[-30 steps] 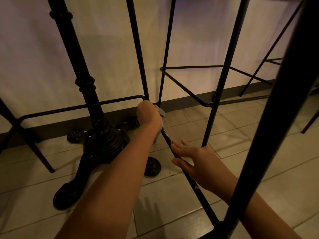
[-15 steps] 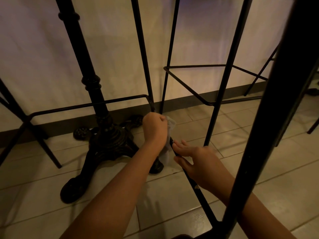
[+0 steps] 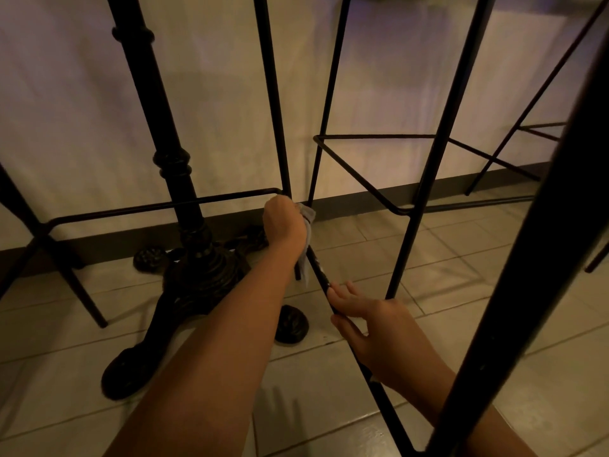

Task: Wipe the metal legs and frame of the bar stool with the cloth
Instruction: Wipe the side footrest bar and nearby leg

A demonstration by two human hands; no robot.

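Head view, left hand [image 3: 285, 222]: fingers curled tight round the cloth [image 3: 306, 239], clamped on the bar stool's footrest rail [image 3: 349, 328] near its far corner.
Right hand [image 3: 372, 328]: fingers nearly straight, resting against that rail.
Nearby: table pedestal [image 3: 184, 199] left; a near stool leg [image 3: 527, 258] crosses the right forearm.

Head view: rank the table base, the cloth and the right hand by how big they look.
1. Table base, largest.
2. Right hand, though nearness to the camera enlarges it.
3. Cloth, smallest; the left hand hides much of it.
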